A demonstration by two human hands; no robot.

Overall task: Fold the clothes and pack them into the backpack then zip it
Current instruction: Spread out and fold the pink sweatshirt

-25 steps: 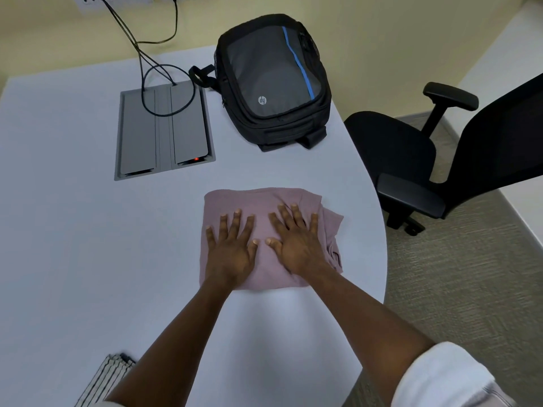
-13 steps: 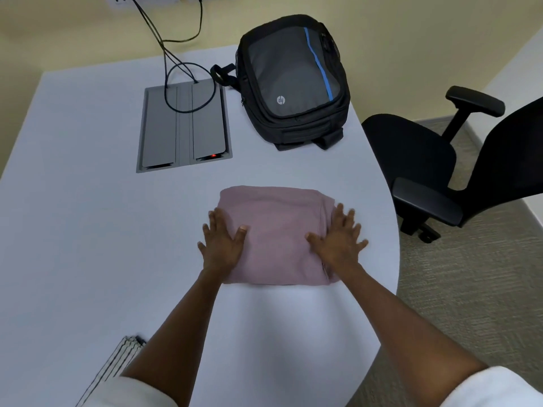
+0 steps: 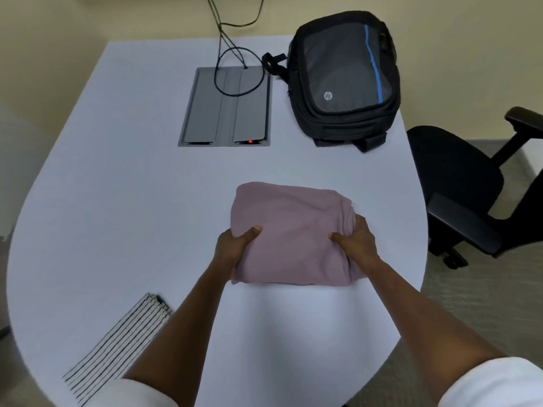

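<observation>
Striped cloth [image 3: 123, 345]: we see it at the tabletop's [image 3: 117, 201] near left edge.
Left hand [image 3: 232, 248]: we grip the pink garment's [image 3: 288, 233] left edge, thumb on top.
Pink garment: folded, on the tabletop between our hands.
Right hand [image 3: 357, 243]: we clutch its bunched right edge.
Backpack [image 3: 343, 77]: far right, zipped, well apart from the garment.

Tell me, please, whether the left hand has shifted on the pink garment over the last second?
Yes. The left hand slid from the top of the pink garment out to its left edge, away from the backpack, and now grips it there.
</observation>
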